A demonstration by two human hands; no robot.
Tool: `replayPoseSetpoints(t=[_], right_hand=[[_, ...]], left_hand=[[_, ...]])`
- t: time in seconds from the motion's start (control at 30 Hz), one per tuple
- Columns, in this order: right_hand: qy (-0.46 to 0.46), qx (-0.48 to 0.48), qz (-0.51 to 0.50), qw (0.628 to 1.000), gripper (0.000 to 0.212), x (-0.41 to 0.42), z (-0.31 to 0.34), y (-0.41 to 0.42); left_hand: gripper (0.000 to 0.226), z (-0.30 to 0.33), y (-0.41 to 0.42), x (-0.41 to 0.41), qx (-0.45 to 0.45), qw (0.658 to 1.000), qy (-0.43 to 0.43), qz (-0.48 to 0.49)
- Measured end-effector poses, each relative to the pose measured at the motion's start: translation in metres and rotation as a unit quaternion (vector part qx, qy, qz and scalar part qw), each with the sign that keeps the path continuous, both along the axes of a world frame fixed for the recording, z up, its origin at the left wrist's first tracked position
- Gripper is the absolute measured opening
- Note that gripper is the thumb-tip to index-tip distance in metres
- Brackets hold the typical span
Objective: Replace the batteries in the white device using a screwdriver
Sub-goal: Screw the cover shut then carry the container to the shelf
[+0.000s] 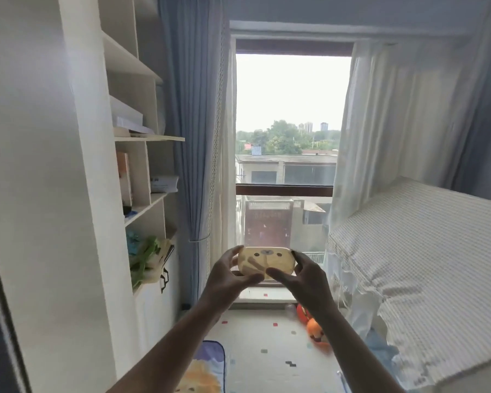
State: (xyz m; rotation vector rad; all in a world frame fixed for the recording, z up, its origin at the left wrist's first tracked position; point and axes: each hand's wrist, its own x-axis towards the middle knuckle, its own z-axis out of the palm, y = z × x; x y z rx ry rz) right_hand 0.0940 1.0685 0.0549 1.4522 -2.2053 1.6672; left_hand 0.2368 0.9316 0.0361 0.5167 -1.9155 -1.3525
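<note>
The white device (264,260) is a rounded cream-white case with dark dots and a small bear-like face on the side turned to me. I hold it up in front of the window at arm's length. My left hand (230,275) grips its left end, fingers over the top edge and thumb across the lower front. My right hand (301,276) grips its right end the same way, thumb pointing in along the bottom. No screwdriver or batteries are in view.
White shelves (142,143) with books and bags stand on the left. A bed (420,265) with a checked cover fills the right. Blue curtains (193,123) flank the window. An orange plush toy (313,324) lies on the patterned floor mat (267,350).
</note>
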Motion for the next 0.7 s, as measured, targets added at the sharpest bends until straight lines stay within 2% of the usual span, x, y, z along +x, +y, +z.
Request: replayPoseSetpoints(t=[0.13,0.33,0.47,0.6,0.7], right_hand=[[-0.007,-0.008,0.016,1.000,0.036,-0.081,-0.003,-0.083],[-0.010,0.012,0.069,0.998,0.038,-0.179,0.008,-0.214],[-0.021,0.013,0.098,0.995,0.035,-0.226,0.009,-0.305],[-0.012,0.017,0.131,0.991,0.035,-0.265,0.004,-0.410],[-0.029,0.010,0.150,0.988,0.035,-0.294,0.004,-0.488]], left_hand=[[0.100,-0.003,-0.079,-0.078,0.020,1.000,0.000,0.017],[0.107,0.000,-0.198,-0.166,0.049,0.997,-0.002,0.061],[0.120,-0.001,-0.284,-0.208,0.047,0.994,-0.012,0.094],[0.103,-0.009,-0.384,-0.244,0.045,0.992,-0.006,0.116],[0.103,-0.005,-0.456,-0.270,0.045,0.988,0.004,0.149]])
